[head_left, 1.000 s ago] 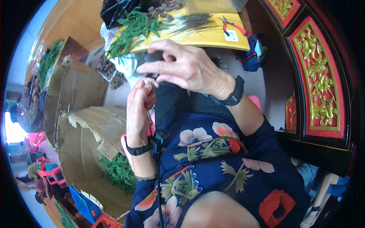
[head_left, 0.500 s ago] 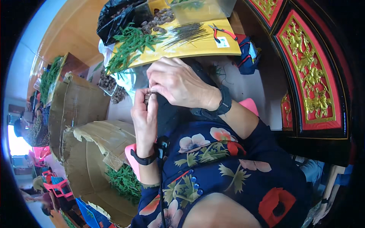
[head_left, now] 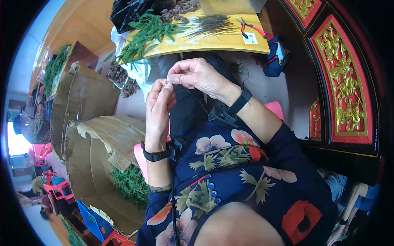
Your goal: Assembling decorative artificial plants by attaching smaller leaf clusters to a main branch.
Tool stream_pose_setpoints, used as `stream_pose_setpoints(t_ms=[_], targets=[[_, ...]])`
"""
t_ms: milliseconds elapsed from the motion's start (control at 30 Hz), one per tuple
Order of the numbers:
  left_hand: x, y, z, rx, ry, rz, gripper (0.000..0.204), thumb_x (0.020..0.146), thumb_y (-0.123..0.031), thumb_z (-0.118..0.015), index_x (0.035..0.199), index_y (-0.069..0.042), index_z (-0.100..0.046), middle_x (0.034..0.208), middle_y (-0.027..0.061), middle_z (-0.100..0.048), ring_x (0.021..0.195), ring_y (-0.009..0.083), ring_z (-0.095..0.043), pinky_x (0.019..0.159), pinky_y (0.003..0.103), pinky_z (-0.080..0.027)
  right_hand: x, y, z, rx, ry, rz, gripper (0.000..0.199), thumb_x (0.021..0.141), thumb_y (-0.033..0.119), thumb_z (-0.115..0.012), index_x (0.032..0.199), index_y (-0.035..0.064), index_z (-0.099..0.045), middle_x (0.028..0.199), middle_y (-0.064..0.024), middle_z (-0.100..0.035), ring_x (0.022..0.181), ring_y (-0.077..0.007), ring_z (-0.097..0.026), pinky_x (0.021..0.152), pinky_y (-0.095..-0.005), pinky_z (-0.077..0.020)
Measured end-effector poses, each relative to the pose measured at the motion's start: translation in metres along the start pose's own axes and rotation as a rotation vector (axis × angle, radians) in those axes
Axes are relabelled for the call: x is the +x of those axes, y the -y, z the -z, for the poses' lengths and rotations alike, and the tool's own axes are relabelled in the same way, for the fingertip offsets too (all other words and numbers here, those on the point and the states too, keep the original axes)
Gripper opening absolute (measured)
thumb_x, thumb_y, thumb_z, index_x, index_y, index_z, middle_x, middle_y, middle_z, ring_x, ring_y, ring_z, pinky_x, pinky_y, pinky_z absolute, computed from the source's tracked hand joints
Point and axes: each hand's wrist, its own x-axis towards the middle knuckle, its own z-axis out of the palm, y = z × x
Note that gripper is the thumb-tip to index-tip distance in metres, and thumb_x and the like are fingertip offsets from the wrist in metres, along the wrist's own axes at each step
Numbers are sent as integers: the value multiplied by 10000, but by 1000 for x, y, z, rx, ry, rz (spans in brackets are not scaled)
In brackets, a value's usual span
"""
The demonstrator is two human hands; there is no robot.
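Note:
Above my lap, my left hand (head_left: 159, 102) is closed, its thumb pressed against the curled fingers. A small brown pine cone showed in that grip half a second ago; the fingers mostly hide it now. My right hand (head_left: 199, 78) pinches at the left thumb tip, the two hands touching there. A thin dark wire (head_left: 199, 101) seems to trail below the right palm toward the wrist. On the yellow table (head_left: 197, 47) ahead lie a bundle of similar wires (head_left: 211, 25), red-handled pliers (head_left: 251, 28), several pine cones (head_left: 180, 11) and green sprigs (head_left: 145, 35).
Open cardboard boxes (head_left: 88, 151) stand at my left, one with green sprigs (head_left: 129, 184) inside. A tray of pine cones (head_left: 119, 78) sits on the floor beyond. A dark bag (head_left: 273, 57) is by the table's right corner, near a carved red-and-gold panel (head_left: 342, 78).
My right hand has turned and come away from over the left, so only the fingertips meet. The pine cone is now mostly hidden. The whole view has shifted slightly.

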Motion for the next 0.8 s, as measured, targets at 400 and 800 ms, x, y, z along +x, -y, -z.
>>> stream_pose_setpoints(t_ms=[400,800], targets=[[34,23,-9,504,-149,-227,191,911,-180,-539,987,-5,-531,764,12,-569,678,96,-520,605,239,-414,0,-16,12,4,-330,66,125,839,126,-639,864,8,-668,718,17,-604,583,-12,-441,518,-174,-347],[229,12,50,1564,-267,-484,246,854,-231,-523,1051,-123,-622,915,175,-619,859,352,-601,728,413,-475,-6,-30,54,215,-455,-119,150,848,161,-635,899,21,-647,668,51,-518,539,-16,-393,489,-164,-304]])
